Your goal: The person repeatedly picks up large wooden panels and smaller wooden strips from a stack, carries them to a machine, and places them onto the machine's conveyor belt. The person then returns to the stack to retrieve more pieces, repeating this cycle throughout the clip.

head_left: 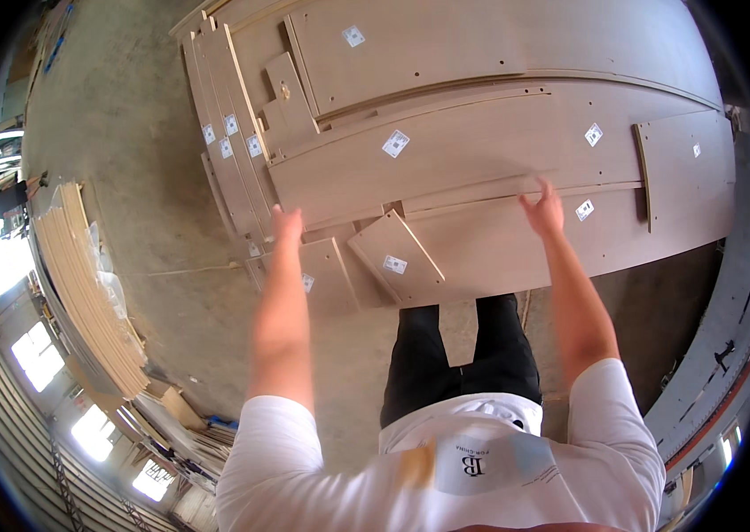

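Note:
My left hand (288, 223), blurred by motion, is over the left end of a long brown board (339, 182). Its thumb and fingertips look apart, and I see nothing held in it. My right hand (545, 211) is further right, near that board's lower edge, with thumb and fingers spread and nothing in them. Whether either hand touches the board, I cannot tell. Between my hands and nearer to me, a small rectangular panel (397, 253) with a white label lies at a slant. Beside it, below my left hand, is another small panel (326, 270).
Large drilled panels (446, 44) lie at the far side of the stack. Narrow strips (215, 84) line its left end, and a loose panel (685, 168) lies at the right. A pile of long boards (86, 293) stands on the left. A grey machine bed (703, 363) is at right.

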A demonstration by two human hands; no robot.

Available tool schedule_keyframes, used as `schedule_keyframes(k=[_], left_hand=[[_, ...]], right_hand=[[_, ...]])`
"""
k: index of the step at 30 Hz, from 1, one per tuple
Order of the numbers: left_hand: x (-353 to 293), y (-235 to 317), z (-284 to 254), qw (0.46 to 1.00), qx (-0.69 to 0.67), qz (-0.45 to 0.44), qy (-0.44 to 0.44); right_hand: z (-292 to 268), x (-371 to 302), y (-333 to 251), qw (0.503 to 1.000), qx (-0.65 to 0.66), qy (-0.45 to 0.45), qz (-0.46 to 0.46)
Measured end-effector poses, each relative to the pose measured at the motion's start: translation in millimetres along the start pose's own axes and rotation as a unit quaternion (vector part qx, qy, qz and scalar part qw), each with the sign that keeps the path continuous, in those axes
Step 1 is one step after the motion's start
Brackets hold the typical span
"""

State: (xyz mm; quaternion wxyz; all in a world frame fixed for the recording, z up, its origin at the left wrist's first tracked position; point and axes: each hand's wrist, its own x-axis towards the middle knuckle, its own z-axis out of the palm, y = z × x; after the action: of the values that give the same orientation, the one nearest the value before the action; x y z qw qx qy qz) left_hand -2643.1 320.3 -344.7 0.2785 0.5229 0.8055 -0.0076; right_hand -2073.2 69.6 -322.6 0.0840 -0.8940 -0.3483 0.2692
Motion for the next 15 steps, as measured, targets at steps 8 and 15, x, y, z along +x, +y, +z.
schedule_keyframes(k=[8,15], left_hand=[[21,-17,19,0.999,-0.024,0.004,0.040],[-11,9,-35,0.881,-0.432,-0.031,-0.190]], right_hand=[[-42,124,28,0.990,0.045,-0.081,0.108],[-55,73,60,0.994,-0.037,0.000,0.108]])
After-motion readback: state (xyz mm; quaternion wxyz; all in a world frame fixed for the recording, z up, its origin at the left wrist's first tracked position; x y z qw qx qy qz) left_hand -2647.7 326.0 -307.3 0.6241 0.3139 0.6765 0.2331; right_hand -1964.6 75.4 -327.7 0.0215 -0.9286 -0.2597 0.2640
